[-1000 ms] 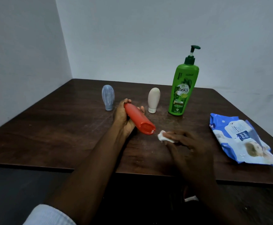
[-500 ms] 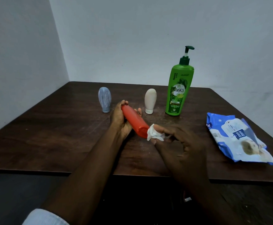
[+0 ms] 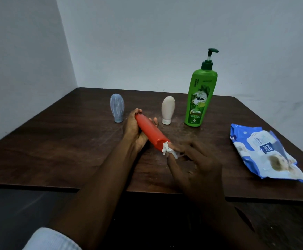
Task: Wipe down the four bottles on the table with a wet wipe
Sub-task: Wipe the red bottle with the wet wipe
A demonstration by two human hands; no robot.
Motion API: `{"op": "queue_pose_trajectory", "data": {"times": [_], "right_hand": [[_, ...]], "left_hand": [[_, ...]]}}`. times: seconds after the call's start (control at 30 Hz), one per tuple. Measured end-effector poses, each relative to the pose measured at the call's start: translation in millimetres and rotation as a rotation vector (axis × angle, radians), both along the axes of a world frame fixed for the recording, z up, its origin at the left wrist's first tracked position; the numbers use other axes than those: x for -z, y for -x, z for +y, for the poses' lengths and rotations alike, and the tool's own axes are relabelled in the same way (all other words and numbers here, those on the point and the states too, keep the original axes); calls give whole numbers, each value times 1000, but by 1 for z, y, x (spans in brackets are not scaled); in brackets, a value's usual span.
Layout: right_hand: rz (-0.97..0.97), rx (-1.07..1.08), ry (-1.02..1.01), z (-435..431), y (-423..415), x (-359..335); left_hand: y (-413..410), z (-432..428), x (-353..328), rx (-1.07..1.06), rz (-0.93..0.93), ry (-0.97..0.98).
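Note:
My left hand (image 3: 134,130) grips a red bottle (image 3: 150,132) that lies tilted, its cap end pointing toward me and to the right. My right hand (image 3: 197,163) pinches a small crumpled white wet wipe (image 3: 167,150) against that cap end. Behind them stand a pale blue bottle (image 3: 117,110) at the left, a cream bottle (image 3: 167,110) upside down on its cap in the middle, and a tall green pump bottle (image 3: 200,96) at the right.
A blue and white pack of wet wipes (image 3: 266,154) lies flat at the right on the dark wooden table (image 3: 57,150). White walls close off the table's far and left sides. The table's near edge runs just under my forearms.
My right hand lifted the wipe off the table and brought it up to the red bottle's cap end. The left hand kept its grip on the bottle.

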State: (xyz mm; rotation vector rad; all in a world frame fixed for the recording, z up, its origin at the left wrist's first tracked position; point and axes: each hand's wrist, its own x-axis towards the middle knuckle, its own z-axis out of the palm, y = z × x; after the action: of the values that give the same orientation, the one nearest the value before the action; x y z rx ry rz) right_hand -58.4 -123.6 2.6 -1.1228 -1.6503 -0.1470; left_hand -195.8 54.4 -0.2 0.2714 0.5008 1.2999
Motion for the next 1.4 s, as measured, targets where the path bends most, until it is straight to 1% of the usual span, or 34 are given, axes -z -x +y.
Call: {"op": "queue_pose_trajectory", "data": {"times": [0.03, 0.13, 0.2, 0.23, 0.3, 0.37, 0.47, 0.63, 0.7, 0.8, 1.03, 1.17, 1.3, 1.4], "right_hand": [[17, 22, 50, 4, 0, 2], [98, -16, 145, -2, 0, -1], [235, -42, 279, 2, -4, -3], [347, -68, 330, 3, -8, -3], [516, -104, 361, 2, -14, -6], [553, -117, 348, 1, -16, -7], [484, -100, 286, -1, -11, -9], [199, -52, 133, 1, -2, -7], [139, -8, 75, 2, 0, -4], [84, 38, 65, 3, 0, 0], [40, 17, 19, 2, 5, -2], [11, 49, 73, 3, -4, 2], [98, 81, 114, -3, -12, 0], [204, 89, 125, -7, -16, -4]], "left_hand": [[0, 0, 0, -8, -1, 7], [1, -2, -2, -15, 0, 18], [1, -3, -4, -11, -5, 15], [1, -5, -5, -8, -6, 14], [0, -6, -6, -12, 2, 19], [1, -6, -6, -19, 2, 22], [0, -8, -6, -18, -1, 16], [0, -9, -8, -18, 15, 19], [1, -9, -7, -21, 19, 21], [1, -7, -6, -37, 26, 20], [1, -6, -3, -34, 1, 9], [0, -6, -6, -68, 1, -2], [0, -6, -5, -55, 6, 10], [1, -7, -5, -55, 5, 2]]}}
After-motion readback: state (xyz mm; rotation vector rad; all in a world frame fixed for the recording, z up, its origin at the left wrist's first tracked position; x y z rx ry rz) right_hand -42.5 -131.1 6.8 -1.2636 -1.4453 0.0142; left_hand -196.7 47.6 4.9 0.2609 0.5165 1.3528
